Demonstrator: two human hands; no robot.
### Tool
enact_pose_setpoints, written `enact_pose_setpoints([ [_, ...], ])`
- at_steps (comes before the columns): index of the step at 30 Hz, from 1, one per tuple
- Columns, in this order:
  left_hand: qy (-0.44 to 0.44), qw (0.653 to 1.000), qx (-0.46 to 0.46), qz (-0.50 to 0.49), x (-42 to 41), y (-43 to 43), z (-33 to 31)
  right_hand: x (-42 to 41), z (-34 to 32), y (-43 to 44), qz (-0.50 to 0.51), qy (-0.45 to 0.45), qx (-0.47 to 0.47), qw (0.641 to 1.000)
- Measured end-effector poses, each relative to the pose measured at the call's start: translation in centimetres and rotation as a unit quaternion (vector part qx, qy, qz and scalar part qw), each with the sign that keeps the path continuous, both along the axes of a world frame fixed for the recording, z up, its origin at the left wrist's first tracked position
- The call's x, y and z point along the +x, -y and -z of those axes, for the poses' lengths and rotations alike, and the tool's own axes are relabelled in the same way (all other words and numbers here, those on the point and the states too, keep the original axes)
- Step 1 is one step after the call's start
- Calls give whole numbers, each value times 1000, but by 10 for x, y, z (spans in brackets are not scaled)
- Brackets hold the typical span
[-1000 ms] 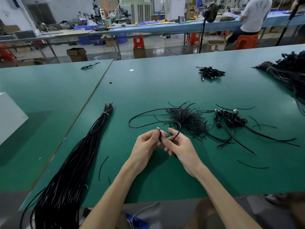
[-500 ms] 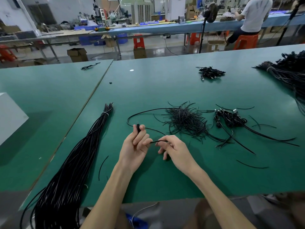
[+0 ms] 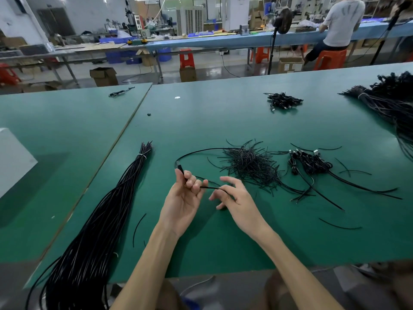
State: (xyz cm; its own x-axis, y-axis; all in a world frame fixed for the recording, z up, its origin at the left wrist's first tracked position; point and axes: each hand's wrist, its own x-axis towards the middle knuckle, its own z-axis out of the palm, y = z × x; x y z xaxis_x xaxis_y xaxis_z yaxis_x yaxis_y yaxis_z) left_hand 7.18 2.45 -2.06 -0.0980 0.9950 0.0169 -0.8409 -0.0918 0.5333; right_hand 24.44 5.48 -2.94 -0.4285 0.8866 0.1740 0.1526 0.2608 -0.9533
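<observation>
Bench (image 3: pixel 223 121): green; tangled wire pile (image 3: pixel 250 166) at centre.
Left hand (image 3: pixel 182 202): fingers curled round black cable (image 3: pixel 196 151).
Right hand (image 3: pixel 237 202): pinches same cable.

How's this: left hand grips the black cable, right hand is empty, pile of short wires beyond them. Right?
The right hand is not empty: it pinches the same black cable the left hand grips. Head view shows it; rest holds.
</observation>
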Motion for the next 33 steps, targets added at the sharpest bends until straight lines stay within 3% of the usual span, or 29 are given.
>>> enact_pose_setpoints([
  [7,24,1000,-14,3,-4,1,-2,-1,0,4,-15,45,4,999],
  [13,25,999,15,34,0,6,-7,4,-3,4,-29,-6,-18,999],
  [19,-17,1000,12,13,2,6,-5,2,-3,5,-35,2,-13,999],
  [27,4,998,32,59,-8,9,-3,4,-2,3,-37,-14,-19,999],
  [29,-79,996,10,45,-9,10,-1,6,0,2,-27,-12,-21,999],
  [30,-166,986,1,34,-7,10,-1,6,1,1,-17,-12,-23,1000],
  [31,-273,962,-2,24,-5,11,-1,6,2,1,-8,-11,-23,1000],
  [33,-476,879,23,17,1,13,-4,4,2,2,-2,3,-16,1000],
])
